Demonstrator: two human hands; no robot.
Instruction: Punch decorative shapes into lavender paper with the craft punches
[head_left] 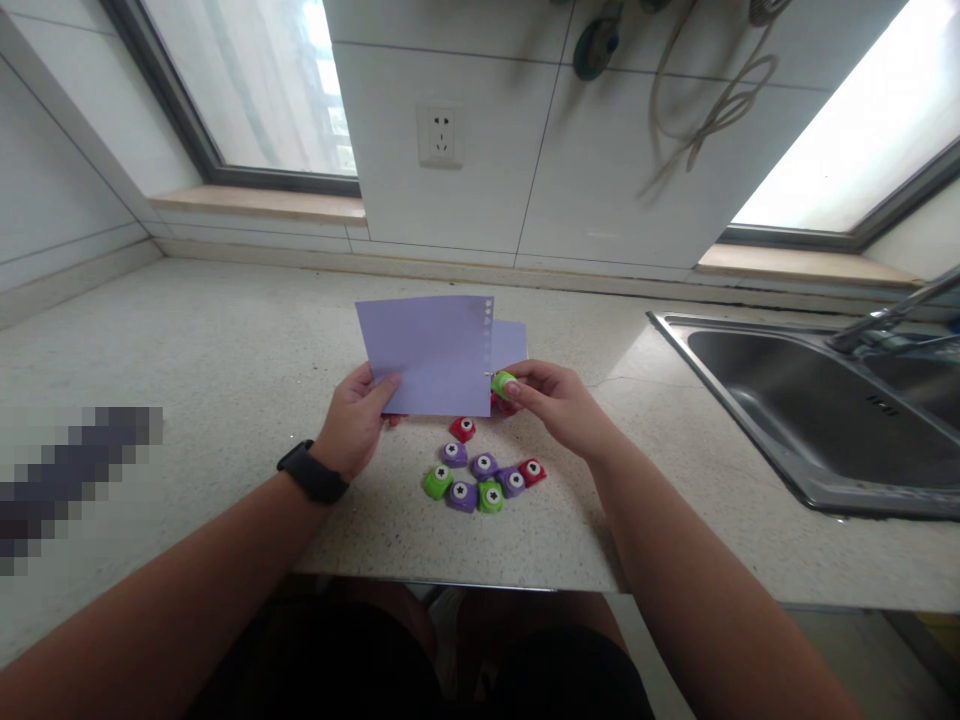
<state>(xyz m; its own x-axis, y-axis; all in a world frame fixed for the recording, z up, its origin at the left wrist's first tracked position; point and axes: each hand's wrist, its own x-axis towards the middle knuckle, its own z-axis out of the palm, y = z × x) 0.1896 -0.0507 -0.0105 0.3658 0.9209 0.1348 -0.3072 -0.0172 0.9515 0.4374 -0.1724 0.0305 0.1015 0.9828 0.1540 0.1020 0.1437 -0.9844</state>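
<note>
A sheet of purple paper (pixel 431 350) is raised over the counter, pinched at its lower left by my left hand (pixel 356 415), thumb on the front. Down its right edge runs a column of small punched shapes. My right hand (pixel 551 400) grips a green craft punch (pixel 504 384) at that edge, low down; whether the paper sits in its slot I cannot tell. Behind the sheet, more purple paper (pixel 511 342) shows. Nearer me lie several small punches, among them a red punch (pixel 463 429), a purple punch (pixel 484 466) and a green punch (pixel 490 496). Another red one is partly hidden by the paper.
The speckled counter (pixel 247 340) runs along a tiled wall with a socket (pixel 441 135). At the right, a steel sink (pixel 787 400) with a faucet (pixel 892 315) is set into it. A cable (pixel 720 110) hangs on the wall. The counter's front edge is close to my legs.
</note>
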